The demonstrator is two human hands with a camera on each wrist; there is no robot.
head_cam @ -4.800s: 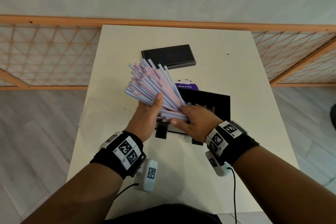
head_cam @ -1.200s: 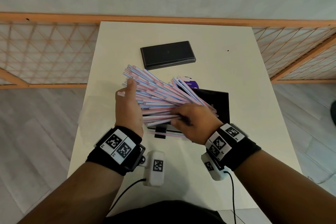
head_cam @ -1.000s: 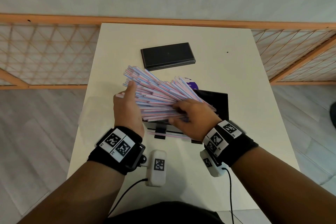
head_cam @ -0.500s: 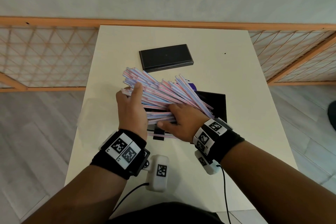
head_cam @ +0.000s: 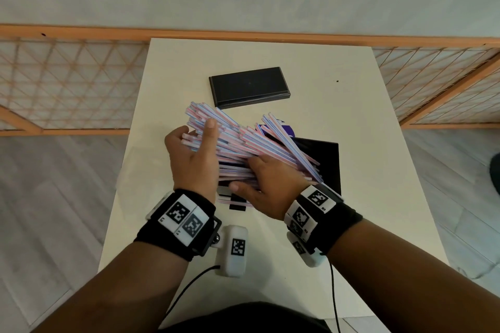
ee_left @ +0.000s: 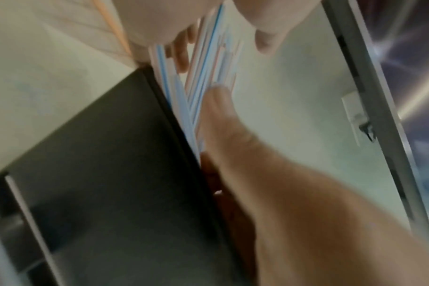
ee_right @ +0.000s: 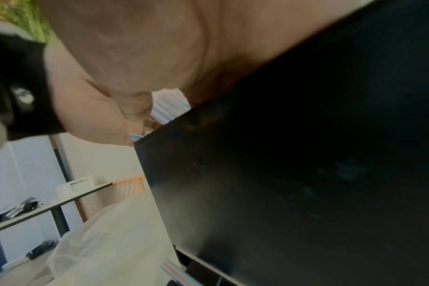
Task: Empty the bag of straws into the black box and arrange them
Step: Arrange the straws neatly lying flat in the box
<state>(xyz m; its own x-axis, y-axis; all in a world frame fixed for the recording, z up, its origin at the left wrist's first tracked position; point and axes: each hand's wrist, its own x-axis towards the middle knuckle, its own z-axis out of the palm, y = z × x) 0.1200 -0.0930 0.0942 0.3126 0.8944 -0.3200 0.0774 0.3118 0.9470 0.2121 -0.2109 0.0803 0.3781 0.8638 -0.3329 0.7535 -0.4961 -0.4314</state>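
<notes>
Straws: fanned bundle of thin pink-and-blue striped plastic straws (head_cam: 243, 143), held above the open black rectangular box (head_cam: 328, 162)
Left grip (head_cam: 193, 154): thumb and curled fingers round the bundle's left end
Right grip (head_cam: 266, 186): clasps the bundle's near right part
Worktop (head_cam: 351, 121): cream, carries the box, a flat black lid (head_cam: 249, 87) farther back

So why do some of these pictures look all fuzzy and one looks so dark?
Head view: sharp, evenly lit, though the wide lens bends the orange rail. Left wrist view: smeared by motion, so the straws and left hand look soft. Right wrist view: the black box fills it up close, dark and blurry.
</notes>
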